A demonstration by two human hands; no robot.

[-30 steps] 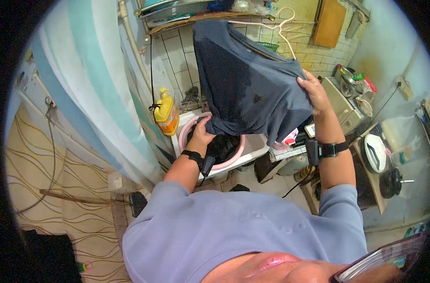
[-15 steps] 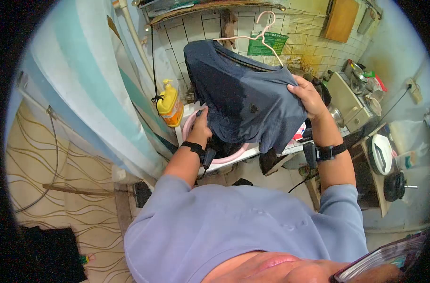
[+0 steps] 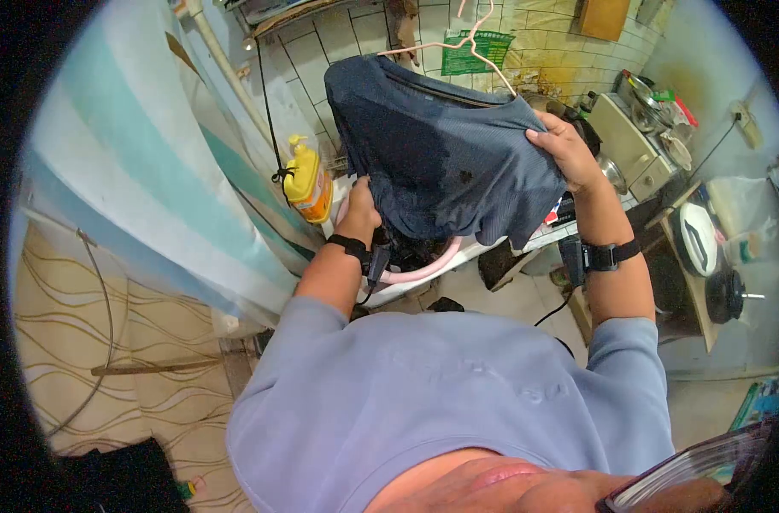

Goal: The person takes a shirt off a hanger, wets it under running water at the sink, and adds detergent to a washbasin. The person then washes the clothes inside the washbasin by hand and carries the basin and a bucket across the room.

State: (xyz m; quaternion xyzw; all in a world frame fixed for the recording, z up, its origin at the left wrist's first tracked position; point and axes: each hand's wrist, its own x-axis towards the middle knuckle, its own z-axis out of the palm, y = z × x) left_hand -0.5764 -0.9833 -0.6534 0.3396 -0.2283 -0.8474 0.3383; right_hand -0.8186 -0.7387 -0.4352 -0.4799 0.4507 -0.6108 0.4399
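A dark grey-blue shirt (image 3: 440, 162), with darker wet-looking patches, hangs spread in front of me on a pink clothes hanger (image 3: 436, 45). The hanger's hook runs up out of the top of the view. On the right, my right hand (image 3: 569, 152) grips the shirt at its shoulder, thumb in front. Lower down at the shirt's left edge, my left hand (image 3: 361, 208) is closed on the cloth, its fingertips partly hidden. Beneath the shirt shows a pink basin (image 3: 428, 269) with dark contents, mostly covered by the cloth.
A yellow pump bottle (image 3: 307, 181) stands left of the basin. A striped curtain (image 3: 141, 162) hangs at the left. Metal bowls (image 3: 644, 111) sit on a cabinet at the right, above a shelf with a white lidded item (image 3: 695, 238). A green basket (image 3: 475, 54) is at the wall.
The view has tilted slightly, so the hanger's hook is cut off at the top. My left hand has shifted slightly up along the shirt's edge; both hands keep hold of the shirt.
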